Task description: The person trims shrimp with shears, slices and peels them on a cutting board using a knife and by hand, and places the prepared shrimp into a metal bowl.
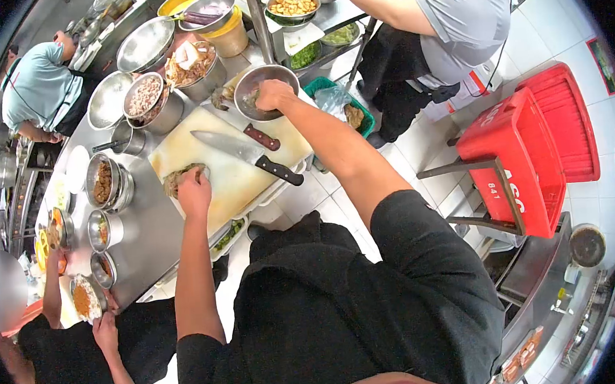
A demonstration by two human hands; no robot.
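Observation:
My left hand (193,192) is on the left part of a cutting board (231,191), its fingers curled down around a small greyish heap that looks like raw shrimp (172,182). My right hand (276,96) reaches into a metal bowl (245,88) at the board's far edge. Its fingertips are partly hidden among greyish contents, so their grip is unclear. Between my hands lies a large knife (235,148) with a black handle. Beside it is a second knife with a reddish-brown handle (263,137). More greyish pieces (223,97) lie left of the bowl.
Pots of meat (193,65) and several metal bowls (103,180) crowd the steel counter (144,230). One co-worker (446,29) stands across at right, another (42,83) at far left. Nearby at lower left, a person's hand (105,332) holds a plate of food (87,299). A red bin (511,161) stands right.

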